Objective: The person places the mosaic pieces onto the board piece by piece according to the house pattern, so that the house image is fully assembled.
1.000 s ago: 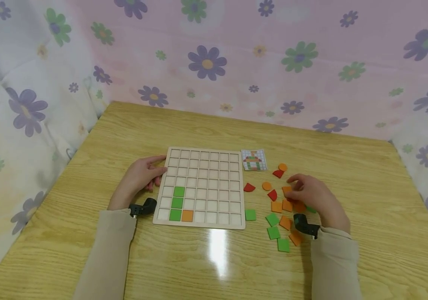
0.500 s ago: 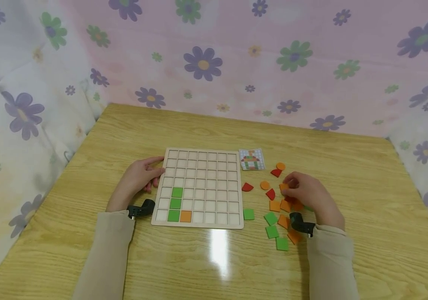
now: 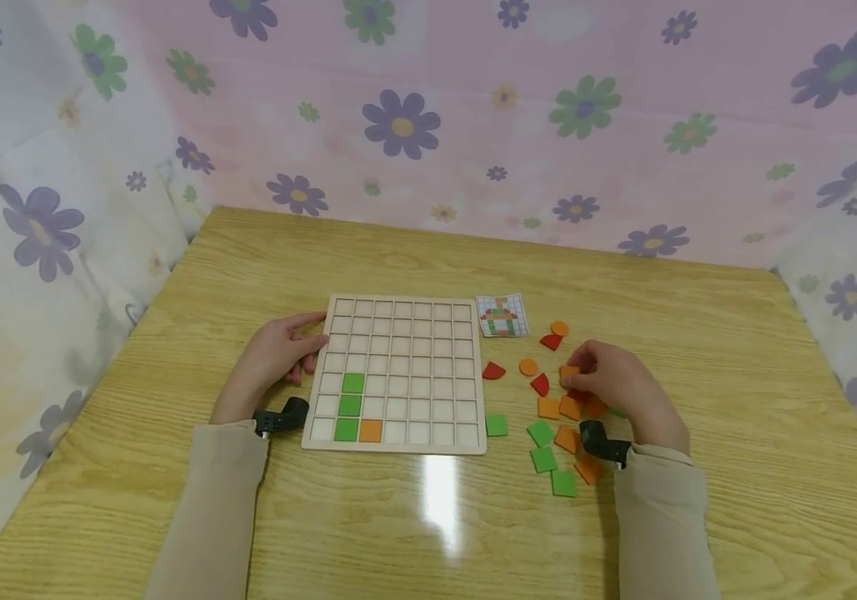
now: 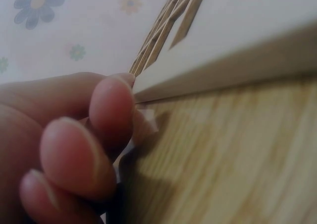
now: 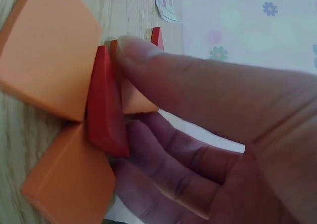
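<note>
My left hand [image 3: 273, 360] touches the left edge of a wooden grid board [image 3: 396, 447] with its thumb and index fingertips. The other fingers hang loosely below, as the left wrist view shows. In the board's lower left, green squares [image 3: 350, 406] fill a short column beside one orange square [image 3: 371, 431]. Right of the board, my right hand [image 3: 612, 379] pinches an orange square tile [image 3: 568, 372] between thumb and fingers. In the right wrist view, a red piece [image 5: 105, 105] leans by the fingertips, against orange tiles [image 5: 49, 55].
A small pattern card [image 3: 503, 316] lies at the board's upper right. Loose green squares [image 3: 543, 459], orange squares [image 3: 548, 407], orange discs [image 3: 528, 367] and red quarter-circles [image 3: 493, 371] are scattered between board and right hand. A floral curtain [image 3: 458, 125] hangs behind the table.
My right thumb and fingers have closed on the orange square, which has shifted slightly. The left hand stays at the board's edge. The head view has moved a little.
</note>
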Available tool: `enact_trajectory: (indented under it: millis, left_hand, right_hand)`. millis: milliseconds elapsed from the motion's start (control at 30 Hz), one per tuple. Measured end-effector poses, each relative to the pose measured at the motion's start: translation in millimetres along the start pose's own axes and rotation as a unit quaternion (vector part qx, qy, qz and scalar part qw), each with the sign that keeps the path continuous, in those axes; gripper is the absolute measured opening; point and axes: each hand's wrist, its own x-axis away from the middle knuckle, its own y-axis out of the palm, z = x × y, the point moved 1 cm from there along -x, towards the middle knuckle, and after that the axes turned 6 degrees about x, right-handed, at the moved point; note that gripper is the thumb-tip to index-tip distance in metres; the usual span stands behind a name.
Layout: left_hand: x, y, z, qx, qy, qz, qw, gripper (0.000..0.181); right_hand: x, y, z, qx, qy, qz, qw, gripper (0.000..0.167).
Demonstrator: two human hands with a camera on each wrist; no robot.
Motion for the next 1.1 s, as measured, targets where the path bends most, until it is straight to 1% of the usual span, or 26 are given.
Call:
enact_trajectory:
  millis: [200, 367, 500, 633, 767, 900, 967, 1100]
  left_hand:
    - [0.6, -0.8, -0.9, 0.007, 0.004, -0.001, 1.0000, 0.050]
    - [1.5, -1.4, 0.8, 0.011, 0.001, -0.002, 0.9999, 0.050]
    - [1.4, -1.8, 2.8, 0.007, -0.002, -0.001, 1.0000, 0.050]
    - [1.1, -2.3, 4.2, 0.005, -0.003, -0.001, 1.0000, 0.050]
    - [-0.3, -1.5, 4.2, 0.006, -0.003, 0.001, 1.0000, 0.050]
    - [-0.8, 0.0, 5.1, 0.007, 0.001, 0.002, 1.0000, 0.050]
    - [-0.1, 0.4, 6.1, 0.012, 0.002, 0.001, 0.9999, 0.050]
    - [1.2, 0.9, 6.6, 0.023, 0.008, -0.001, 0.9997, 0.049]
  right_hand:
    - [0.3, 0, -2, -0.006, -0.012, 0.013, 0.9998, 0.027]
    - [1.8, 0, -4, -0.025, -0.014, 0.022, 0.9994, 0.026]
    - [2.2, -1, -7, -0.011, -0.033, 0.040, 0.9986, 0.031]
    - [0.0, -1, -11, -0.003, -0.052, 0.051, 0.9973, 0.032]
    - [-2.6, 1, -16, -0.001, -0.057, 0.047, 0.9973, 0.034]
    - [-4.5, 4, -22, -0.003, -0.054, 0.030, 0.9981, 0.038]
    - [-5.6, 6, -25, -0.002, -0.060, 0.025, 0.9979, 0.039]
    - [-6.7, 11, -33, -0.003, -0.085, 0.024, 0.9961, 0.034]
